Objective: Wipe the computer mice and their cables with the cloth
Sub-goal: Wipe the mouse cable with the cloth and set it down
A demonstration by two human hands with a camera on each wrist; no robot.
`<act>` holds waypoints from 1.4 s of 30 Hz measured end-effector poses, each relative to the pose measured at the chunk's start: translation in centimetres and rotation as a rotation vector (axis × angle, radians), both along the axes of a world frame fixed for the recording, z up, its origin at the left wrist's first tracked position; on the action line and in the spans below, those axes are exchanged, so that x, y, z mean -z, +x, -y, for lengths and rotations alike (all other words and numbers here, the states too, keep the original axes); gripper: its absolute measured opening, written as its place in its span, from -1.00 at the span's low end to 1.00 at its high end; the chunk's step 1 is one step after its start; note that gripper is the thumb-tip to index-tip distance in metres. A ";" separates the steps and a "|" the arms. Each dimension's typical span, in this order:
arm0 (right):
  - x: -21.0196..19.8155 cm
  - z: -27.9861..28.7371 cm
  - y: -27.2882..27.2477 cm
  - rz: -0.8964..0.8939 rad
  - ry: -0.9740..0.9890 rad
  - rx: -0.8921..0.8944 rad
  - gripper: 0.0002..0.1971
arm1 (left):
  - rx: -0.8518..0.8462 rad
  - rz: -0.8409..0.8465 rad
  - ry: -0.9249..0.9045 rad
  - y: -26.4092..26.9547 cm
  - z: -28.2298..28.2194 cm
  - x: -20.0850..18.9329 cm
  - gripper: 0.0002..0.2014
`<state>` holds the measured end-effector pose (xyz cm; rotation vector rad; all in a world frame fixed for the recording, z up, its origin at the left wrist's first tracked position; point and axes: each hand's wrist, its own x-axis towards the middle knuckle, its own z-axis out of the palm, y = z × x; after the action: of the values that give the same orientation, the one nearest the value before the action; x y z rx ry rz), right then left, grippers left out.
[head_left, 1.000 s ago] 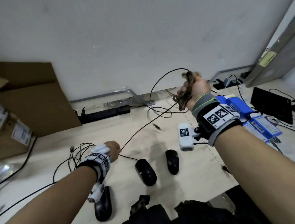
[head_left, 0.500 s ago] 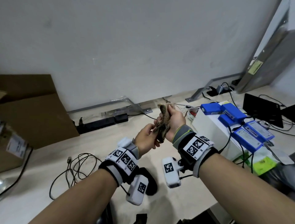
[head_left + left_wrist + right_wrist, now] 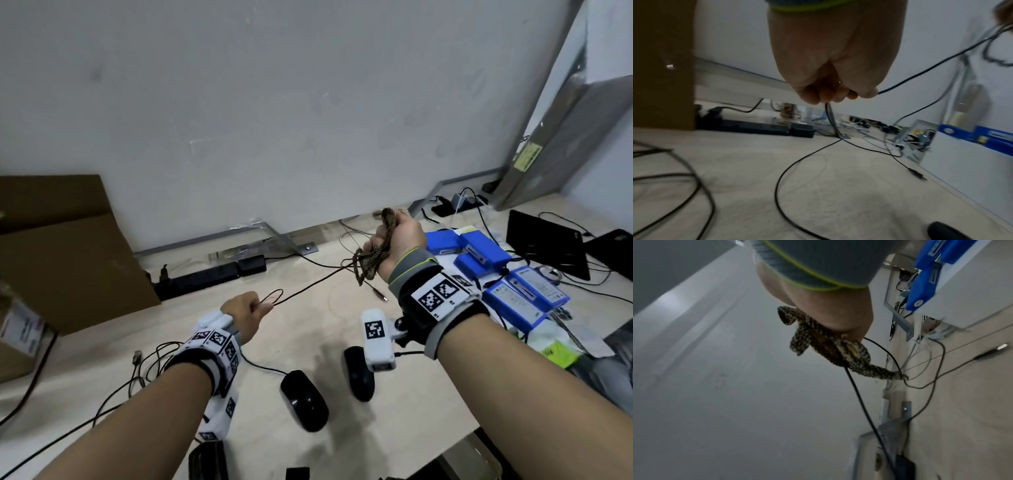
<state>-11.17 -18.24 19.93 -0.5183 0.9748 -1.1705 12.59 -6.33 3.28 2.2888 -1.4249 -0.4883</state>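
My right hand (image 3: 397,240) is raised over the table and grips a speckled brown cloth (image 3: 371,258) folded round a thin black mouse cable (image 3: 315,282). The cloth (image 3: 830,345) bulges from the fist, and the cable (image 3: 859,400) runs out below it. My left hand (image 3: 245,313) hangs lower and to the left, pinching the same cable where it forms a small loop (image 3: 272,297); in the left wrist view its fingertips (image 3: 830,95) close on the cable (image 3: 931,68). Two black mice (image 3: 304,399) (image 3: 358,373) lie on the table below. A third dark mouse (image 3: 209,460) sits at the bottom edge.
A black power strip (image 3: 205,275) lies along the wall behind. Cardboard boxes (image 3: 61,246) stand at the left. Blue battery packs (image 3: 486,255) and a black tablet (image 3: 548,245) crowd the right side. Loose coiled cables (image 3: 150,363) lie left of the mice.
The hands, together at the cloth half a second ago, have drawn apart. The left hand has dropped down and left with the cable; the right stays raised, the cable stretched between them.
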 end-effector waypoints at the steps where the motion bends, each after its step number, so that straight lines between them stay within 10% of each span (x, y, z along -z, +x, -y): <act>1: -0.8 0.3 -0.2 0.027 -0.019 0.012 -0.65 | -0.010 0.027 0.062 0.7 -0.1 0.4 -0.58; 5: -2.3 0.5 -0.2 0.083 -0.087 0.003 -0.59 | -0.053 0.070 0.234 2.3 -0.3 0.7 -0.66; 11: -0.9 -0.6 1.4 0.145 -0.050 -0.134 -0.44 | 0.042 -0.471 -0.206 -6.4 2.1 -7.1 -0.84; 15: 0.5 -1.6 2.2 0.107 0.023 -0.223 -0.54 | 0.160 -0.851 -0.178 -11.1 1.8 -10.8 -0.77; 22: 1.2 -3.1 1.6 0.230 0.028 -0.373 -0.50 | 0.082 -0.982 -0.330 -11.2 1.2 -11.2 -0.78; 30: 1.4 -2.9 2.1 0.049 0.083 -0.124 -0.76 | 0.108 -0.221 -0.433 -9.6 2.0 -10.2 -0.78; 38: -1.0 -0.9 -0.2 -0.071 -0.050 0.058 -0.77 | 0.288 0.538 0.305 -2.8 0.5 -6.1 -0.75; 42: -2.9 0.7 -2.0 -0.025 -0.109 0.148 -0.76 | 0.239 0.651 0.626 0.7 -1.0 -4.2 -0.69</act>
<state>-13.15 -18.97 22.84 -0.5558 0.9874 -1.3585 13.25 -5.33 7.48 2.9626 -2.1035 -0.2855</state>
